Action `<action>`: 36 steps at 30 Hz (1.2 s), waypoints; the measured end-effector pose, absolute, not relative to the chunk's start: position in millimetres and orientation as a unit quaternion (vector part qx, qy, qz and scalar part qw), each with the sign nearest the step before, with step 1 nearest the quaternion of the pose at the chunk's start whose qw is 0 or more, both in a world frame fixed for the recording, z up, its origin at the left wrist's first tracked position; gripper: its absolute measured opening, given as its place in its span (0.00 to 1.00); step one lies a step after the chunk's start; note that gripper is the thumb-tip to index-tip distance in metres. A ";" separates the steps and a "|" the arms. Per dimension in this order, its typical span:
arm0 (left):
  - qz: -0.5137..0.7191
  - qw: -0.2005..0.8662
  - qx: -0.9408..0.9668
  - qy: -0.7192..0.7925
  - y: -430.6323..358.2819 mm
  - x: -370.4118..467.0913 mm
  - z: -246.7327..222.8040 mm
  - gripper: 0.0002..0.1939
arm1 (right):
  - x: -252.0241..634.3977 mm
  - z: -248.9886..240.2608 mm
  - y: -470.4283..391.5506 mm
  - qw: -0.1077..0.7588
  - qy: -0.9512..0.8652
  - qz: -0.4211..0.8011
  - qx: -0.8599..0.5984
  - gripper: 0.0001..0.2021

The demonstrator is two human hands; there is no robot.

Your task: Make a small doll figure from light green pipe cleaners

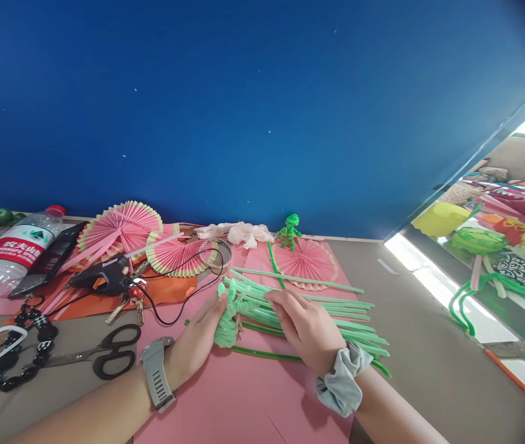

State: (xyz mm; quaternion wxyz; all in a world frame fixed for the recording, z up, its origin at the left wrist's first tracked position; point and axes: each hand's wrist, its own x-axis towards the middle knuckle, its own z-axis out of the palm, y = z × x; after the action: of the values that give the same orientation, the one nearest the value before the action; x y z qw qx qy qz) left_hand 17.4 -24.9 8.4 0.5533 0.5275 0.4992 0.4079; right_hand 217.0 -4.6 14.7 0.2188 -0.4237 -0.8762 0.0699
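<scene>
My left hand (pixel 200 330) is closed around a light green pipe-cleaner figure (pixel 227 327), wound into a thick body with short strands sticking out. Just to its right, my right hand (pixel 306 324) has its thumb and forefinger pinched at a light green pipe cleaner (pixel 251 304) by the figure; the fingers partly hide where it ends. Beneath the right hand lie several loose light green pipe cleaners (pixel 355 327) on a pink paper sheet (pixel 244 401). A darker green pipe cleaner (pixel 267 354) runs along the near side of them.
Behind stand a small green pipe-cleaner figure (pixel 291 232) and pink pleated paper fans (pixel 121 228). At left are a glue gun (pixel 105 276), keys (pixel 137 302), scissors (pixel 117 351), a beaded bracelet (pixel 45 339) and a plastic bottle (pixel 17 250). A blue panel (pixel 244 111) rises behind.
</scene>
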 end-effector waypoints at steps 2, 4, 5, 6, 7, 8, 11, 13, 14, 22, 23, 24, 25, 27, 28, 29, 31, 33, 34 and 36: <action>0.405 0.560 0.519 0.502 -24.4 16.0 7.3 0.23 | 215.9 16.6 -2.9 0.220 -0.886 0.097 -0.396 0.10; 0.400 0.555 0.523 0.510 -24.0 15.8 7.9 0.23 | 214.4 17.1 -2.9 0.206 -0.894 0.108 -0.382 0.11; 0.399 0.549 0.530 0.508 -23.8 16.1 8.9 0.23 | 213.6 16.8 -3.5 0.195 -0.896 0.107 -0.383 0.12; 0.400 0.544 0.540 0.502 -23.8 16.7 10.0 0.22 | 212.7 16.2 -4.4 0.184 -0.898 0.102 -0.387 0.12; 0.402 0.540 0.549 0.495 -24.0 17.3 11.1 0.21 | 211.9 15.4 -5.6 0.175 -0.898 0.095 -0.392 0.11; 0.401 0.535 0.559 0.490 -24.3 17.9 11.9 0.20 | 211.0 14.6 -7.0 0.169 -0.897 0.086 -0.398 0.11; 0.376 0.524 0.587 0.490 -27.0 19.3 12.1 0.17 | 207.8 13.7 -11.0 0.165 -0.890 0.060 -0.421 0.09; 0.349 0.517 0.605 0.494 -29.8 19.7 11.3 0.16 | 205.5 15.1 -13.1 0.164 -0.891 0.053 -0.421 0.09; 0.339 0.518 0.612 0.493 -31.2 19.7 11.3 0.16 | 204.6 16.4 -13.8 0.163 -0.895 0.050 -0.413 0.09; 0.346 0.557 0.612 0.442 -29.2 16.6 18.9 0.23 | 207.7 29.8 -8.7 0.169 -0.919 0.003 -0.356 0.11; 0.344 0.558 0.611 0.444 -28.3 16.2 19.5 0.23 | 208.4 31.2 -7.7 0.157 -0.921 -0.006 -0.356 0.11; 0.344 0.557 0.611 0.446 -27.8 15.9 20.0 0.23 | 208.9 32.3 -7.0 0.145 -0.923 -0.014 -0.357 0.11; 0.347 0.555 0.609 0.447 -27.7 15.8 20.2 0.23 | 209.1 33.2 -6.6 0.134 -0.923 -0.021 -0.359 0.11; 0.346 0.559 0.604 0.451 -28.7 16.0 20.0 0.22 | 208.5 34.0 -6.8 0.123 -0.924 -0.028 -0.361 0.09; 0.343 0.564 0.599 0.453 -29.5 16.2 19.3 0.22 | 207.8 33.8 -7.4 0.121 -0.924 -0.027 -0.361 0.08; 0.340 0.568 0.597 0.455 -30.5 16.5 18.2 0.22 | 206.9 33.3 -8.1 0.121 -0.924 -0.028 -0.360 0.08; 0.337 0.565 0.598 0.457 -32.1 16.8 15.1 0.21 | 204.8 31.7 -9.8 0.122 -0.924 -0.033 -0.360 0.07; 0.342 0.553 0.605 0.460 -32.8 17.1 11.3 0.19 | 202.7 29.8 -11.4 0.124 -0.923 -0.034 -0.362 0.07; 0.342 0.546 0.610 0.461 -32.8 17.3 9.5 0.18 | 201.7 29.0 -12.2 0.128 -0.922 -0.034 -0.363 0.07; 0.338 0.541 0.616 0.461 -32.5 17.9 7.2 0.18 | 199.9 27.4 -13.6 0.143 -0.920 -0.026 -0.363 0.07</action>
State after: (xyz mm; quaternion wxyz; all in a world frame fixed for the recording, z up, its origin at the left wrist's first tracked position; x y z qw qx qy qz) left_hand 17.9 -32.5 7.2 0.5414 0.6163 0.4611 0.3383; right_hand 199.9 -13.6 27.4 0.1433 -0.3627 -0.9205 -0.0264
